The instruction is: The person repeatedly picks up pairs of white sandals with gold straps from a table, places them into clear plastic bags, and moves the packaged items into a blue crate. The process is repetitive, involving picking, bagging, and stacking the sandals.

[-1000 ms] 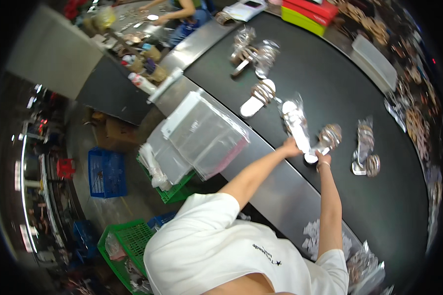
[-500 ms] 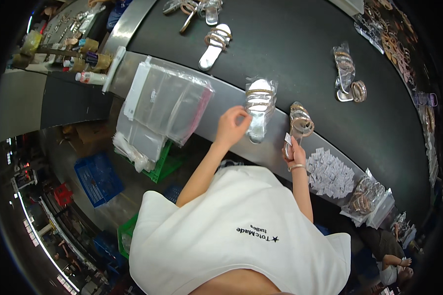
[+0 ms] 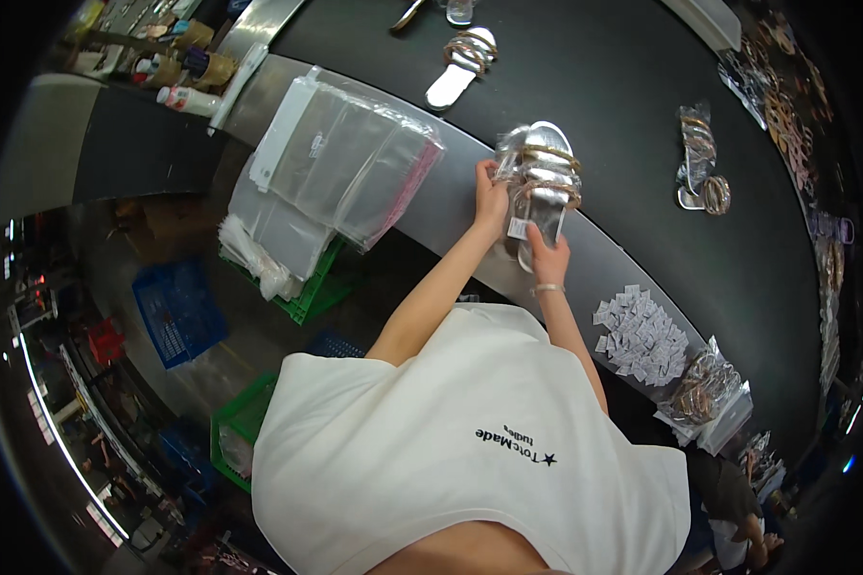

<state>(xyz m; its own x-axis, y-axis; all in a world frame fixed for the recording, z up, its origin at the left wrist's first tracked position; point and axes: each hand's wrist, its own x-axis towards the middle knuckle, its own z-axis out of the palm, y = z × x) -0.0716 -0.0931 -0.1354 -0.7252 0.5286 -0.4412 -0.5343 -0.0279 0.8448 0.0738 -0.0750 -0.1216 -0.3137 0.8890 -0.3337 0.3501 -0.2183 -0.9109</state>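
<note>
Near half past one from mid-view, the right hand (image 3: 549, 257) pinches a silver sandal (image 3: 550, 175); at its nine o'clock, the left hand (image 3: 490, 203) seems to pinch a plastic-wrapped sandal (image 3: 511, 170), which could slip, being slick. The white tag (image 3: 519, 228), if loose, might fall.

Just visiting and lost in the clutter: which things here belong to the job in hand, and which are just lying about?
In the job:
two strappy silver sandals, held by left hand and right hand
small white tag
probably: heap of white tags, clear plastic bags

Seemingly just lying about:
white bottle
blue plastic crate
</note>
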